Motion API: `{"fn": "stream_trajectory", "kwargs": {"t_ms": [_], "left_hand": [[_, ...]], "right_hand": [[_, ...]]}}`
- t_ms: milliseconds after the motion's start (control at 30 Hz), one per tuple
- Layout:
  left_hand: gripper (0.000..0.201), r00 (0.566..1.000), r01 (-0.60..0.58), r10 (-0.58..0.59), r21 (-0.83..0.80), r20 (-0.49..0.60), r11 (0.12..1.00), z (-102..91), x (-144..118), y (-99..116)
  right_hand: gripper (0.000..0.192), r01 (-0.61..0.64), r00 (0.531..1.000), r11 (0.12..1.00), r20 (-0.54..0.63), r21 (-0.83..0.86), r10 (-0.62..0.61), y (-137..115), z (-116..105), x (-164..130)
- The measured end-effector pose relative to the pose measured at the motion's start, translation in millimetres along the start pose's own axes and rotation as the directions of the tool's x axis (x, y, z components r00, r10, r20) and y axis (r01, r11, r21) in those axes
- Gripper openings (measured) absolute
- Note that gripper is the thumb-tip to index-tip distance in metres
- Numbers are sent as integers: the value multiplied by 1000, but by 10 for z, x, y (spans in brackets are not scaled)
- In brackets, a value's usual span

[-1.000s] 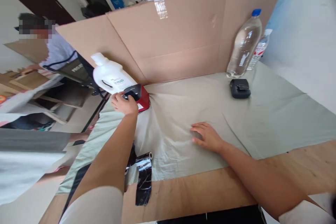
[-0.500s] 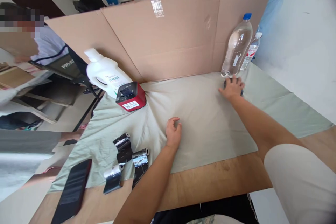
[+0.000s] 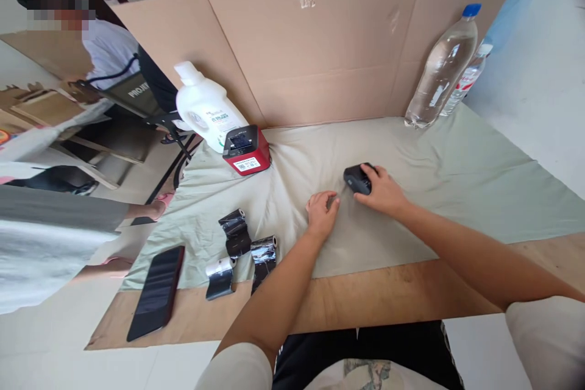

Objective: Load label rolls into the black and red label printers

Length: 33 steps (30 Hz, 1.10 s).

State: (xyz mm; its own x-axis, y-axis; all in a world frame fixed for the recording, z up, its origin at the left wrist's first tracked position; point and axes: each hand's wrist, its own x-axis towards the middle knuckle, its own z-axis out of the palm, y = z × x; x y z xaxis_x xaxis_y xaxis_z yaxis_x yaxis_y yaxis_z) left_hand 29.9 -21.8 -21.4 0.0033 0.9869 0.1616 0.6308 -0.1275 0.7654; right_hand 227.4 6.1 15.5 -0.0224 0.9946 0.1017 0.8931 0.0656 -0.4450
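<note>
My right hand [image 3: 382,190] grips a small black device [image 3: 357,178] resting on the pale green cloth [image 3: 457,164] near the middle of the table. My left hand [image 3: 322,214] lies just left of it on the cloth with its fingers curled and nothing in it, the fingertips a short way from the device. A red and black label printer [image 3: 247,150] stands at the back left, beside a white jug [image 3: 205,106].
Three rolls of black ribbon [image 3: 240,250] and a black phone [image 3: 157,291] lie at the front left. Two clear water bottles [image 3: 439,70] stand at the back right against a cardboard screen [image 3: 320,55]. Another person [image 3: 109,55] sits beyond the table's left side.
My right hand took the black device from beside the bottles and drew it to the middle of the cloth. My left hand left the red printer and came to rest beside it.
</note>
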Motion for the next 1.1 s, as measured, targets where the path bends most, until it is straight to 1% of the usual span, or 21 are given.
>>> {"fn": "stream_trajectory", "kwargs": {"t_ms": [67,133,200,233,333,367,467,500,567,600,667,767,900,1100], "left_hand": [[29,999,-32,32,-35,-24,999,-1,-2,-31],[37,998,-43,40,-65,-52,997,3,-1,-72],[42,997,-44,38,-87,-66,995,6,3,-107],[44,997,-43,36,-93,-68,995,6,5,-118],[44,998,-26,19,-89,-68,996,-3,15,-126],[42,998,-15,10,-79,-62,997,-8,19,-122],[36,999,16,-17,-49,-30,999,-18,39,-102],[36,999,28,-28,-44,-19,999,-19,50,-98],[39,998,60,-60,-53,-4,997,-17,82,-100],[42,997,83,-83,-64,6,994,-15,105,-108],[47,991,134,-131,-100,39,986,-12,165,-137],[47,982,174,-158,-168,105,970,-15,268,-203],[44,985,142,-111,-258,134,956,-31,353,-261],[47,969,206,-147,-315,200,926,-48,405,-208]], "right_hand": [[89,15,1000,1000,13,-17,-15,-297,128,-252],[92,-2,1000,1000,26,-21,2,-498,223,-442],[90,-7,1000,1000,26,-11,7,-593,276,-549],[84,-2,1000,1000,12,-1,2,-603,288,-569],[50,0,996,997,-84,77,6,-519,300,-512],[43,-8,993,992,-117,126,23,-466,312,-466],[37,-40,972,944,-205,327,112,-292,420,-323],[40,-44,964,916,-224,399,144,-241,476,-287],[59,-30,961,852,-219,523,168,-161,590,-242],[67,-16,969,827,-196,562,153,-134,636,-231],[73,11,986,808,-141,590,90,-102,691,-223],[73,28,992,835,-119,550,45,-92,700,-221],[74,35,987,867,-153,498,48,-101,704,-218],[69,94,975,873,-223,478,18,-81,758,-233]]}}
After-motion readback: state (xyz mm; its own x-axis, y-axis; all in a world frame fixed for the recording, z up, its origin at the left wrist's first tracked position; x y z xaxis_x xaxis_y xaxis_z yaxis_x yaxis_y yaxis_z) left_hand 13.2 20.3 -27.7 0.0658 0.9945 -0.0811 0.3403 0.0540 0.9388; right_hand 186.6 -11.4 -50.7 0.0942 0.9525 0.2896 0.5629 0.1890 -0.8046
